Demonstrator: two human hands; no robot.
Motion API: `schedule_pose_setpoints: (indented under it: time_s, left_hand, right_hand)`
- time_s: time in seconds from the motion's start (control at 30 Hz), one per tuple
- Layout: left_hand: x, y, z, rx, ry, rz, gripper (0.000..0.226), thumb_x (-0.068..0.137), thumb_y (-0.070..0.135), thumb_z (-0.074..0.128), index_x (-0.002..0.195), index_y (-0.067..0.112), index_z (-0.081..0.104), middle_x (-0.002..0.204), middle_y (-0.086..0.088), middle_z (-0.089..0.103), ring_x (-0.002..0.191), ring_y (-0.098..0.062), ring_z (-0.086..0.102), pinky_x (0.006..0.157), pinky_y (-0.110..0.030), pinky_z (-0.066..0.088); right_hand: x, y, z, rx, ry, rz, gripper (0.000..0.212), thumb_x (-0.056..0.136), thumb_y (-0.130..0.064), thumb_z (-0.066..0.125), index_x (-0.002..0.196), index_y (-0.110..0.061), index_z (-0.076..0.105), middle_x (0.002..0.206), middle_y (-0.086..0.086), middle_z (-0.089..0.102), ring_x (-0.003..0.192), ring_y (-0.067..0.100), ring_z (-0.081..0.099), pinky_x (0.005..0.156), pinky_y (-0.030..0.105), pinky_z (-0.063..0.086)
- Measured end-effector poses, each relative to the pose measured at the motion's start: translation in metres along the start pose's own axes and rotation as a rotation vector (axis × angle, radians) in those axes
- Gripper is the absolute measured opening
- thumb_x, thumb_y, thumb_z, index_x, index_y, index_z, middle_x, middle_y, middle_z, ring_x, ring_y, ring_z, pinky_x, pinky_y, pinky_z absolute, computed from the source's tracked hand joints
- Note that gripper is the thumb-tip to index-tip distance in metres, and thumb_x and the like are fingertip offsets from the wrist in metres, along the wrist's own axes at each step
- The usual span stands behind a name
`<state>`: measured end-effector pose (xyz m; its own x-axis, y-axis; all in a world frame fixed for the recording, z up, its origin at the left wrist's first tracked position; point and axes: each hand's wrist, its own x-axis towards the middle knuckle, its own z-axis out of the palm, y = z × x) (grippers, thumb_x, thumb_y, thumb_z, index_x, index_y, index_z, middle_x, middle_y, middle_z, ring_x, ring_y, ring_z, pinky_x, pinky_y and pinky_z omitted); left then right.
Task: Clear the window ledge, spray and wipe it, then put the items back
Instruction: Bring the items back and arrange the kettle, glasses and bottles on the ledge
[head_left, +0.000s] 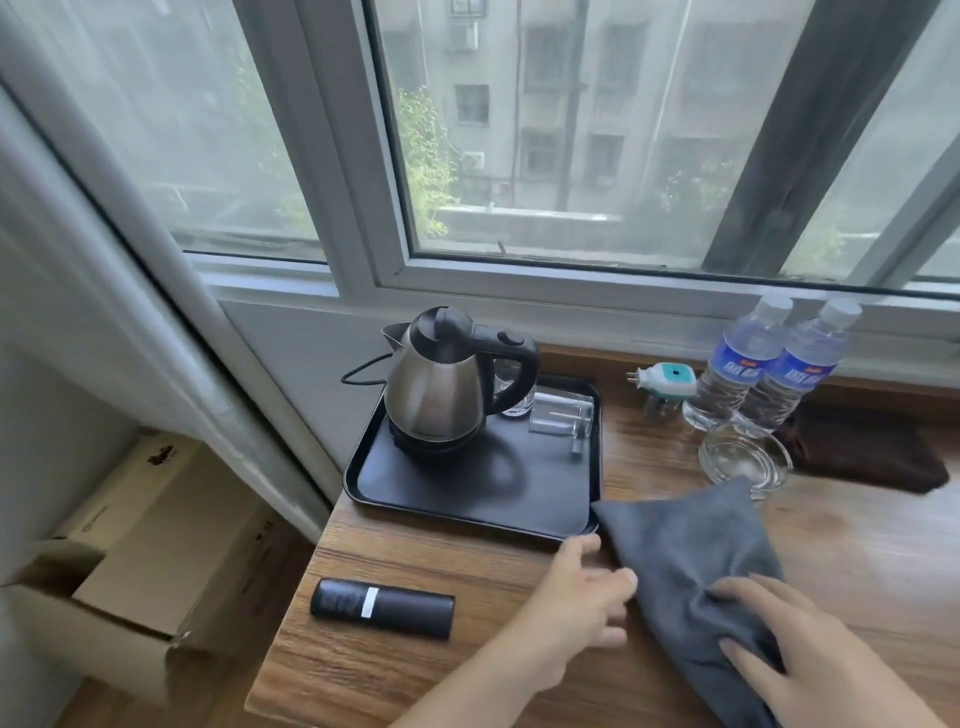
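1. Wooden window ledge (415, 654) under a window; black tray (470, 501) at its left end, carrying a steel kettle (441, 387) and two glasses (561, 415).
2. Black cylinder (383, 608) lying in front of tray.
3. Left hand (582, 597) reaching to tray's near corner; right hand (779, 639) flat on grey cloth (680, 540).
4. Two water bottles (769, 369), glass ashtray (745, 460), plug-in device (670, 382), dark cloth (867, 452) at right.

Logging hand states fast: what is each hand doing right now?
Left hand: open, fingers straight, holding nothing, by the tray.
Right hand: open, flat on the cloth.
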<state>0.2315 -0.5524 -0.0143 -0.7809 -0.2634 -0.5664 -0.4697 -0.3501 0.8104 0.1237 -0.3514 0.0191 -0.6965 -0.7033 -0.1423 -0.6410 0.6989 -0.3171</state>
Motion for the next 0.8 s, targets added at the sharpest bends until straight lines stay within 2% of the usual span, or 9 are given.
schedule_pose_setpoints:
  time_s: [0.07,0.17,0.23,0.3,0.43,0.5,0.6,0.7,0.8]
  left_hand:
    - [-0.006,0.010,-0.028,-0.009,0.017,0.011,0.048,0.098,0.022,0.066,0.139,0.025,0.042,0.121,-0.003,0.061,0.117,-0.025,0.066,0.094,-0.041,0.060]
    - [-0.016,0.023,-0.075,-0.011,0.038,0.043,0.042,0.099,0.020,0.066,0.136,0.024,0.048,0.119,-0.004,0.062,0.116,-0.026,0.068,0.094,-0.042,0.060]
    - [-0.021,0.030,-0.108,0.015,0.067,0.077,0.036,0.099,0.019,0.065,0.132,0.023,0.052,0.118,-0.005,0.065,0.112,-0.024,0.069,0.092,-0.041,0.061]
    - [-0.023,0.040,-0.140,0.037,0.110,0.129,0.033,0.099,0.018,0.065,0.130,0.022,0.055,0.113,-0.005,0.069,0.106,-0.021,0.072,0.091,-0.040,0.062]
    - [-0.019,0.060,-0.196,0.062,0.234,0.237,0.028,0.099,0.015,0.065,0.124,0.025,0.057,0.114,-0.003,0.070,0.102,-0.018,0.073,0.089,-0.039,0.062]
    - [-0.013,0.068,-0.219,0.094,0.312,0.302,0.029,0.097,0.014,0.067,0.121,0.029,0.057,0.120,0.001,0.068,0.101,-0.015,0.072,0.089,-0.040,0.062]
    - [0.000,0.078,-0.246,0.213,0.408,0.421,0.043,0.092,0.022,0.075,0.128,0.032,0.053,0.125,0.014,0.062,0.097,-0.001,0.069,0.090,-0.035,0.059]
    - [0.015,0.089,-0.257,0.338,0.428,0.487,0.060,0.086,0.027,0.082,0.133,0.032,0.045,0.124,0.025,0.054,0.104,0.009,0.060,0.085,-0.015,0.047]
    - [0.033,0.094,-0.257,0.457,0.414,0.480,0.072,0.080,0.030,0.087,0.136,0.033,0.040,0.123,0.029,0.050,0.109,0.015,0.052,0.086,-0.008,0.040]
  right_hand:
    - [-0.002,-0.005,0.007,0.029,0.026,0.040,0.050,0.077,-0.032,0.079,0.124,-0.034,0.065,0.117,-0.010,0.061,0.098,0.017,0.071,0.084,0.036,0.056]
    - [-0.002,-0.006,0.020,0.057,0.000,0.207,0.065,0.057,-0.034,0.094,0.114,-0.042,0.062,0.104,-0.011,0.057,0.088,0.020,0.074,0.074,0.033,0.053]
    - [-0.001,-0.008,0.023,0.005,-0.046,0.259,0.065,0.058,-0.066,0.084,0.113,-0.046,0.056,0.103,-0.016,0.054,0.095,0.017,0.071,0.082,0.032,0.051]
    - [0.007,-0.019,0.019,-0.043,-0.102,0.312,0.064,0.061,-0.088,0.054,0.111,-0.048,0.054,0.103,-0.016,0.052,0.104,0.016,0.063,0.088,0.034,0.048]
    - [0.048,-0.091,-0.009,-0.189,-0.078,0.343,0.051,0.088,-0.069,0.054,0.122,-0.034,0.063,0.122,-0.007,0.060,0.123,0.023,0.055,0.099,0.037,0.046]
    - [0.084,-0.128,-0.020,-0.041,0.083,0.274,0.042,0.095,-0.050,0.063,0.126,-0.022,0.068,0.127,-0.002,0.069,0.124,0.022,0.060,0.103,0.036,0.046]
    - [0.141,-0.176,-0.029,0.344,0.344,0.184,0.033,0.097,-0.041,0.065,0.126,-0.024,0.068,0.118,-0.003,0.073,0.112,0.017,0.068,0.102,0.041,0.052]
    - [0.190,-0.203,-0.026,0.624,0.422,0.133,0.041,0.101,-0.044,0.062,0.137,-0.026,0.058,0.122,-0.005,0.067,0.114,0.015,0.066,0.103,0.042,0.053]
    - [0.220,-0.207,-0.017,0.687,0.421,0.119,0.047,0.102,-0.046,0.060,0.141,-0.021,0.056,0.117,-0.005,0.066,0.112,0.016,0.064,0.103,0.036,0.050]
